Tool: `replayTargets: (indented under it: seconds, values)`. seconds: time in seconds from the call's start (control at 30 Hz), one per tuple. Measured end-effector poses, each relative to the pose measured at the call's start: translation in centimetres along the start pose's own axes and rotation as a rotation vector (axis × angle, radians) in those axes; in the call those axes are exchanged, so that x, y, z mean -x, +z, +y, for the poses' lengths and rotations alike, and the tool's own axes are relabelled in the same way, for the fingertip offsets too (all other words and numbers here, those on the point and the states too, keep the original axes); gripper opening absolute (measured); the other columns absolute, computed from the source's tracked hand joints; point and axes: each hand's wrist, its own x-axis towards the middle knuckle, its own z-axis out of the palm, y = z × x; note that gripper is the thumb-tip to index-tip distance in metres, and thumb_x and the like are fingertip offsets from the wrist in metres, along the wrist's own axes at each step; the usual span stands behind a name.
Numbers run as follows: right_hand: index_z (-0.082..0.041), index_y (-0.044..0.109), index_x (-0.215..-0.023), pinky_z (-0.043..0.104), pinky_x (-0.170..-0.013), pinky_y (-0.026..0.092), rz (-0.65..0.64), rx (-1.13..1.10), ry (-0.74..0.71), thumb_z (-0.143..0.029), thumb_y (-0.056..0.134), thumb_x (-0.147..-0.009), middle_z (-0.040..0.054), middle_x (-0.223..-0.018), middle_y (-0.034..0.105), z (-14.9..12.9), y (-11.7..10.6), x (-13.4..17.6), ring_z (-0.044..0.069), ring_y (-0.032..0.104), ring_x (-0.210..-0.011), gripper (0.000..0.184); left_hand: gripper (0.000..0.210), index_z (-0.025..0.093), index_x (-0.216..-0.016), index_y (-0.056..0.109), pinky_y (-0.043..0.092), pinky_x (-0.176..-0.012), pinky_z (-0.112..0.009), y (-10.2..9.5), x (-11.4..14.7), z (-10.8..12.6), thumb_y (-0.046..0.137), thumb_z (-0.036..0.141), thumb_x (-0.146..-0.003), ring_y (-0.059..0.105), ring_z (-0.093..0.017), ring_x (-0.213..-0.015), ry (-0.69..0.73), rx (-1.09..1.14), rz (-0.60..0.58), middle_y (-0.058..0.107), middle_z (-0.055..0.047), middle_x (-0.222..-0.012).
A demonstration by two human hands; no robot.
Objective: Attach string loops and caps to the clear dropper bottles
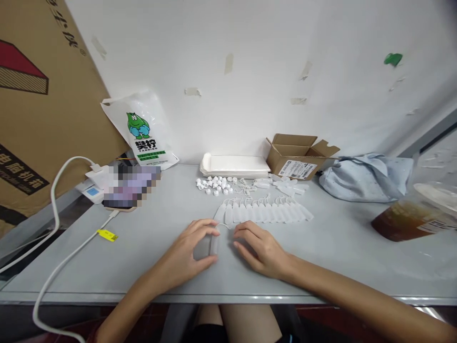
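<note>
My left hand [191,247] has its thumb and fingers at the two ends of a small translucent tube [214,246], gripping it lengthwise close to the table. From the tube's top a thin white cord [224,225] curves toward my right hand [262,250]. That hand rests on the table with loosely bent fingers, thumb apart from them, and nothing visible in it. Just beyond both hands lies a row of similar translucent tubes [267,213] with cord loops. Behind them are a heap of white caps [217,185], loose white cords [246,189] and more clear pieces [291,186].
Against the wall sit a flat white stack [235,165] and an open cardboard box [296,159]. A blue cloth bundle [364,176] and a drink cup [403,216] stand right. Left are a phone [132,188], a charging cable [71,259] and a plastic bag [143,128].
</note>
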Motion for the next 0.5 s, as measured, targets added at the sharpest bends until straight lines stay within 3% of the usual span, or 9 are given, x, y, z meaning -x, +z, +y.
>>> replayTargets:
  seconds: [0.17,0.3,0.5]
  values:
    - [-0.015,0.055,-0.098,0.033,-0.071,0.056,0.035,-0.035,0.042,-0.015,0.048,-0.090,0.0118,-0.094,0.060,0.12,0.03,-0.06,0.019,0.059,-0.085,0.011,0.044,0.026,-0.115,0.052,0.049,-0.090,-0.040,0.24,-0.09,-0.14,0.068,0.029,-0.075,0.049,-0.026,-0.120,-0.100,0.030,0.066,0.043,-0.009,-0.140]
    - [-0.015,0.055,-0.097,0.032,-0.071,0.055,0.046,-0.077,0.064,-0.014,0.049,-0.089,0.0110,-0.093,0.060,0.17,-0.01,-0.07,0.018,0.059,-0.085,0.010,0.055,0.027,-0.121,0.048,0.048,-0.092,-0.041,0.32,-0.10,-0.34,0.071,0.028,-0.071,0.048,-0.027,-0.123,-0.144,0.028,0.045,0.042,-0.008,-0.143]
    - [-0.016,0.054,-0.095,0.031,-0.072,0.054,0.042,-0.148,0.084,-0.013,0.048,-0.089,0.0097,-0.091,0.059,0.33,-0.05,-0.14,0.017,0.058,-0.084,0.008,0.057,0.027,-0.124,0.046,0.047,-0.095,-0.041,0.67,-0.04,-0.36,0.070,0.027,-0.072,0.048,-0.025,-0.124,-0.144,0.007,0.059,0.048,-0.007,-0.139]
